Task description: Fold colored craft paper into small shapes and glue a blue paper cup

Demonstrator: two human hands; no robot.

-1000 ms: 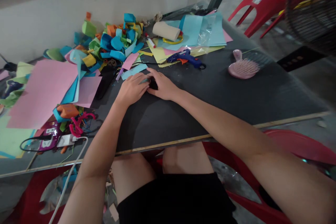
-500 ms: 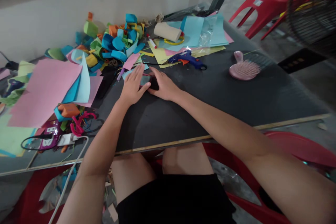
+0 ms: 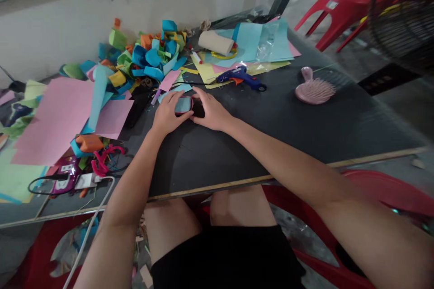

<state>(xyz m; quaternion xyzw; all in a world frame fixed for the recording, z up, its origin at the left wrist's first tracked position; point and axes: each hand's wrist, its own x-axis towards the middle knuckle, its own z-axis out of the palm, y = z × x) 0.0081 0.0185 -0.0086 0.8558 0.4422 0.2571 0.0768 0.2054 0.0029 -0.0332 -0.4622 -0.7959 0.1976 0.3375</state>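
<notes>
Over the dark table, my left hand (image 3: pixel 168 114) curls its thumb and fingers around the left side of a small red-rimmed case (image 3: pixel 183 105) with a smooth grey-blue face. My right hand (image 3: pixel 213 110) wraps the dark right part of it, thumb close to the left thumb. How the dark part joins the rimmed part is partly hidden by my fingers. Just beyond my hands lie a light blue paper piece (image 3: pixel 179 89) and a pink paper piece (image 3: pixel 170 80). A blue glue gun (image 3: pixel 241 76) rests to the upper right.
Folded coloured paper pieces (image 3: pixel 149 56) are heaped along the wall. Pink sheets (image 3: pixel 54 117) and pink-handled pliers (image 3: pixel 103 159) lie left, near a white cable (image 3: pixel 101 203). A pink hairbrush (image 3: pixel 315 90) sits right, with a cardboard tube (image 3: pixel 215 42) at the back and a fan (image 3: pixel 403 22) beyond.
My left fingers have come down from a raised, stretched pose and curled around the case, so more of its grey-blue face shows. The light blue sheet on the left has flapped over. My right hand stays put.
</notes>
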